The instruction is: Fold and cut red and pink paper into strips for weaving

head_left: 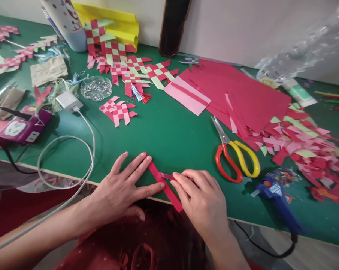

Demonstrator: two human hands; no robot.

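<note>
A narrow red paper strip (171, 195) lies slanted on the green tabletop, near its front edge. Flat across it rests my left hand (127, 182), fingers spread, with fingertips pressing on the strip's upper end and its middle. My right hand (201, 195) is closed in a pinch on a thin pinkish-purple sliver (167, 176), whose tip meets the red strip between my left fingers. Whether that sliver is paper or a tool, I cannot tell. To the right of my right hand are scissors (224, 138) with one red and one yellow handle, blades slightly apart.
Woven paper fish (120, 111) and a bead tray (96, 89) lie at the back left. Red paper sheets (242, 90) and a scrap pile (295, 138) spread rightward. A blue glue gun (281, 206) sits front right. A white cable (94, 144) loops beside my left arm.
</note>
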